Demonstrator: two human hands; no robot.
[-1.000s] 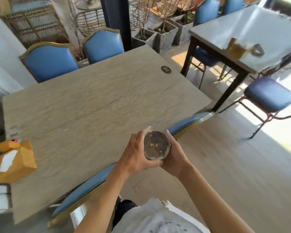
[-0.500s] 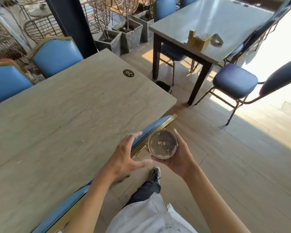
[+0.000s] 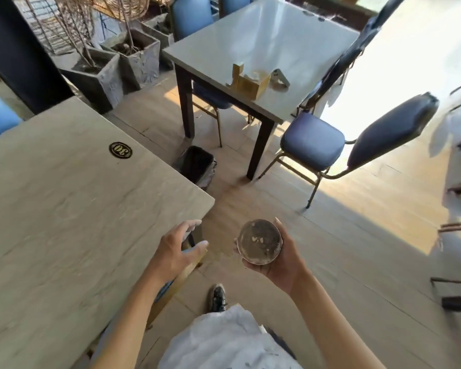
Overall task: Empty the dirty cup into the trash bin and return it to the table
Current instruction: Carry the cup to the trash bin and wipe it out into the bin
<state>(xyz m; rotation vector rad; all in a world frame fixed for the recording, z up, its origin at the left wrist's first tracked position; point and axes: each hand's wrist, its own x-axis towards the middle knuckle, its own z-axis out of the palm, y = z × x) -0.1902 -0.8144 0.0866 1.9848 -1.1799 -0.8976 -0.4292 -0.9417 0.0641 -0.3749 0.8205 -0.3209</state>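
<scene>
The dirty cup (image 3: 259, 241) is upright in my right hand (image 3: 280, 265), seen from above, with brown residue and pale bits inside. It hangs over the wooden floor, just right of the stone-topped table (image 3: 64, 209). My left hand (image 3: 177, 249) is empty with fingers apart, over the table's near right corner. A black trash bin (image 3: 196, 165) with a dark liner stands on the floor beyond that table's right edge, ahead of the cup.
A second table (image 3: 250, 43) with a wooden holder (image 3: 248, 81) stands further ahead. A blue chair (image 3: 330, 147) sits to its right. Concrete planters (image 3: 117, 67) and a dark pillar (image 3: 19, 54) are at the back left. My shoe (image 3: 218, 298) is on the floor.
My left hand has let go of the cup and opened; the right hand alone holds it. My view has turned right, and the bin has come into sight.
</scene>
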